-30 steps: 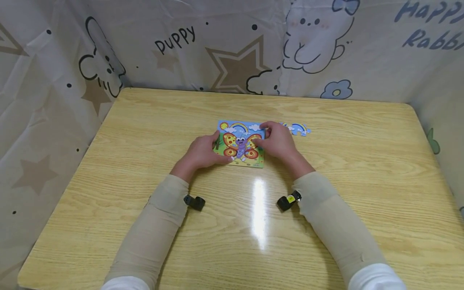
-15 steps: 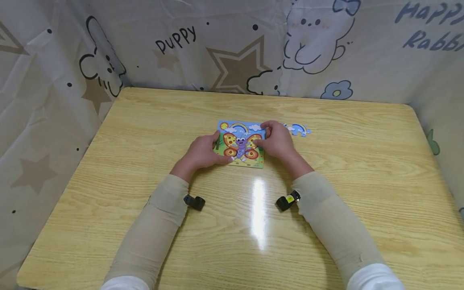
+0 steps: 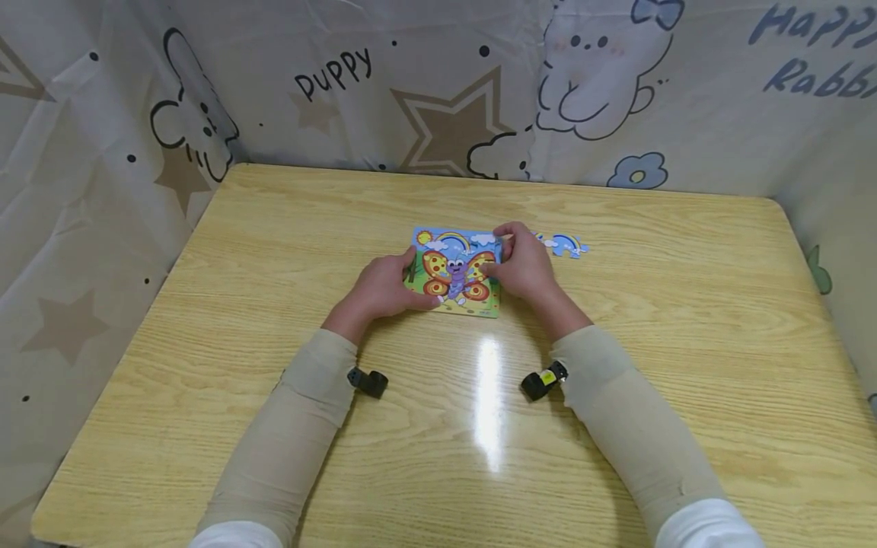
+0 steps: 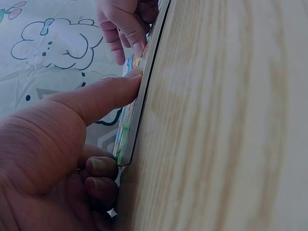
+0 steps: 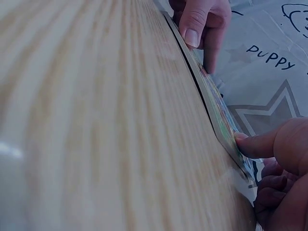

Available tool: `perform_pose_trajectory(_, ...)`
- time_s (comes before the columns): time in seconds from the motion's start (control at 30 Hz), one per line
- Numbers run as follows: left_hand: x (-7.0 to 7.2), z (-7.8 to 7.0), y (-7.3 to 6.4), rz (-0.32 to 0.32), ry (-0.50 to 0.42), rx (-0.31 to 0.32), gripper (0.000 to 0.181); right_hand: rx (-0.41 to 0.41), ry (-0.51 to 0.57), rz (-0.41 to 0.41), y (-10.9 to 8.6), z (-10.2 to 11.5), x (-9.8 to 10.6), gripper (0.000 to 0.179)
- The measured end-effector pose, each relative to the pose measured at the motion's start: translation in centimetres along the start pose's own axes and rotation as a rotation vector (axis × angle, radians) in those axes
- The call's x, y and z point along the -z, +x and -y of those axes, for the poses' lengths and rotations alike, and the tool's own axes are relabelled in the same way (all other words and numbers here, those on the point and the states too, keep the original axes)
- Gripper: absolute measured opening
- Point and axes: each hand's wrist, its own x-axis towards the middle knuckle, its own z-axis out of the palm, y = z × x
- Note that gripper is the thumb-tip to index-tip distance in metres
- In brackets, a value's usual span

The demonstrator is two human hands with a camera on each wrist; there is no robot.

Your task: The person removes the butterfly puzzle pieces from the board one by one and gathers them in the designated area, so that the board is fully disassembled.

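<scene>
A small jigsaw puzzle with a purple butterfly, a rainbow and a sun lies flat on the table in its thin board. My left hand holds the board at its left side, thumb on the front edge and fingers at the left edge. At the upper right corner my right hand pinches a cloud-and-wing puzzle piece between thumb and index finger. In the right wrist view, the right thumb presses on the picture surface. The remaining right fingers curl beneath the palm, partly hidden.
Loose rainbow puzzle pieces lie just right of the right hand, some partly hidden behind it. The wooden table is bordered by a printed cloth at the back and sides. Small black cameras sit at both wrists.
The right hand's index finger has shifted slightly upward at the puzzle's upper right corner. The left hand and the board have stayed in place.
</scene>
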Motion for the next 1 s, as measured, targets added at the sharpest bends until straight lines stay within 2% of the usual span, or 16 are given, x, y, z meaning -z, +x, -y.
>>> perform_pose_trajectory(0.27, 0.02, 0.10, 0.14, 0.005, -0.001, -0.002, 0.108, -0.026, -0.036, 0.011, -0.14, -0.03, 0.50, 0.060)
perform_pose_trajectory(0.63, 0.18, 0.24, 0.04, 0.000, 0.000, -0.020, 0.109, 0.001, -0.087, -0.009, -0.64, -0.02, 0.78, 0.059)
perform_pose_trajectory(0.83, 0.16, 0.17, 0.00, 0.001, 0.008, -0.022, 0.108, 0.002, -0.082, -0.014, -0.73, -0.28, 0.73, 0.051)
perform_pose_trajectory(1.0, 0.08, 0.25, 0.13, 0.006, 0.018, -0.022, 0.108, -0.002, -0.069, -0.012, -0.87, -0.32, 0.77, 0.052)
